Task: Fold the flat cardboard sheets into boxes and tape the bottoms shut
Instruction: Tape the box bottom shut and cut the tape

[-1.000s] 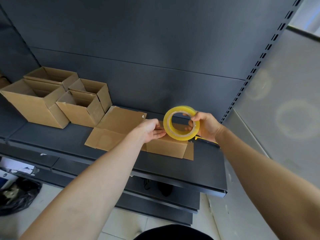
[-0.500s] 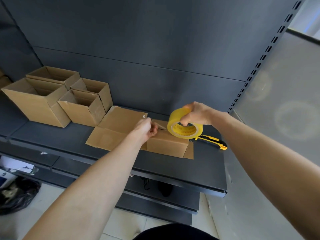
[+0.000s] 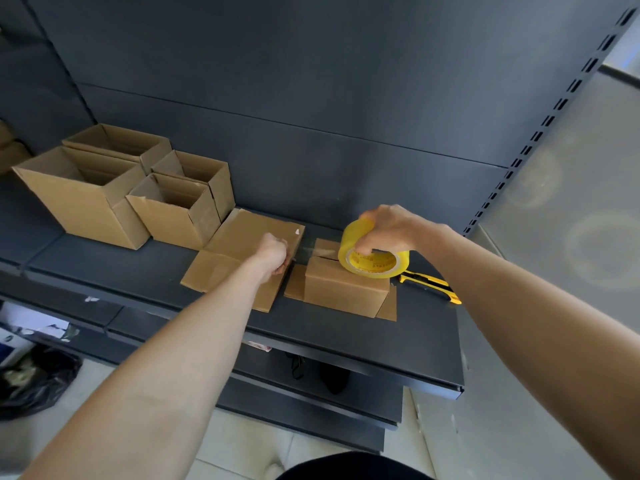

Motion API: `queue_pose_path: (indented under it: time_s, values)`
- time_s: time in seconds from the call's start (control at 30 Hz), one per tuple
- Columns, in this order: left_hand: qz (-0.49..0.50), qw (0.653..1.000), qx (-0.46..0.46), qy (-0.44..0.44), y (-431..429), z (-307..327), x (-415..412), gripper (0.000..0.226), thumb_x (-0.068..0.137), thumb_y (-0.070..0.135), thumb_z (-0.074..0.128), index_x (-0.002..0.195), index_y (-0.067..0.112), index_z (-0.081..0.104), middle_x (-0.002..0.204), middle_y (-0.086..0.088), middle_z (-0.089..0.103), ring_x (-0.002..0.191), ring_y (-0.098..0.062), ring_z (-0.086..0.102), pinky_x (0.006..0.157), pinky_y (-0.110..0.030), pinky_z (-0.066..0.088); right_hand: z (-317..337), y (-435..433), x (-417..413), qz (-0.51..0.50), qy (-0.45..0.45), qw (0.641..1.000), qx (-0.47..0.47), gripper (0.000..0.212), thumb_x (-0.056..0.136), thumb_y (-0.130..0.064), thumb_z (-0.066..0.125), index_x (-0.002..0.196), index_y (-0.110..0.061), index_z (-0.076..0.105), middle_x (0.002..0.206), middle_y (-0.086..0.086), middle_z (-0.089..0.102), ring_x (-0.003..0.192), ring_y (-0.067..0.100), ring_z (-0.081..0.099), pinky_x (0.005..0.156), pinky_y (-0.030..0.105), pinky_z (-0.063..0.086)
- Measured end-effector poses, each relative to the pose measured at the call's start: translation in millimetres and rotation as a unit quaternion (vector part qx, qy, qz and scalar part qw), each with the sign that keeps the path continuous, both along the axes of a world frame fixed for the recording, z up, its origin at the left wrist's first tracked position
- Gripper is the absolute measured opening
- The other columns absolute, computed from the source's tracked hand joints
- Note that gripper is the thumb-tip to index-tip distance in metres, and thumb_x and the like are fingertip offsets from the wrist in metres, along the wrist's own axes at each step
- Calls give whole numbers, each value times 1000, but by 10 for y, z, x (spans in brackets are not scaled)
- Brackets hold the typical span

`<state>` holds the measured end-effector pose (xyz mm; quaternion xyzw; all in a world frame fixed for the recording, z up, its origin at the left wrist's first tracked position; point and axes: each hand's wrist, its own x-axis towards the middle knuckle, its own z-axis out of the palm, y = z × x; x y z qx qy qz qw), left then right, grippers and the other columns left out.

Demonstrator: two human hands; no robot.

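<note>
Your right hand (image 3: 384, 226), gripping the tape roll (image 3: 372, 258), has lowered it onto the folded box (image 3: 343, 289) directly beneath, while your left hand (image 3: 273, 252) pinches the free end and has pulled a clear strip (image 3: 313, 251) out between them, so the bottom seam looks ready for taping.

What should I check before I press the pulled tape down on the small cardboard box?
1. Left hand pinches the end of the clear tape strip: ok.
2. Right hand grips the yellow tape roll: ok.
3. Bottom flaps of the small brown cardboard box are folded shut: ok.
4. Strip lies flat, without twist: cannot tell, it is blurred.
5. Strip lined up over the flap seam: cannot tell.
6. Yellow-and-black utility knife lies on the dark shelf right of the box: ok.
</note>
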<state>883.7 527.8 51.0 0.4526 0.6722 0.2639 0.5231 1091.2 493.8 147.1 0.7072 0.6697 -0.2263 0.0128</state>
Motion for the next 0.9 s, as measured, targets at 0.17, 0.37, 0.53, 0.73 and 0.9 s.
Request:
queue_pose_path:
  time_s: [0.17,0.37,0.53,0.73,0.9]
  values:
    - [-62,994,-20,87,52,-146,105,35,100,9,34,128,-8,45,106,-24,58,91,-36,60,76,-42,54,-26,-10,-6,-10,-3,1000,7,63,53,-48,69,114,-42,54,95,-4,53,83,20,58,65,32,55]
    - [-91,985,-4,148,49,-276,229,35,103,19,33,127,-2,47,125,-23,54,112,-36,55,93,-40,48,-45,26,-17,-7,-11,1000,6,43,56,-47,70,95,-36,56,87,-6,54,77,16,56,65,32,56]
    - [-102,988,-31,116,10,-326,312,30,99,6,32,122,-1,50,81,-12,53,61,-21,49,46,-28,41,-55,44,-11,-5,0,1000,5,41,58,-46,71,95,-35,59,92,-2,57,82,20,58,67,34,57]
    - [-94,982,-8,162,-3,-294,289,25,99,8,41,115,-3,55,108,-23,62,88,-32,62,65,-35,51,-65,80,-19,-10,7,1000,5,37,58,-43,72,92,-35,58,91,-2,56,82,20,57,66,33,56]
    - [-46,983,95,150,19,-80,354,17,94,22,55,84,9,59,111,-13,65,105,-29,59,81,-32,46,-44,91,-17,-5,14,1000,0,36,59,-42,72,92,-34,58,89,-2,56,82,21,58,63,31,54]
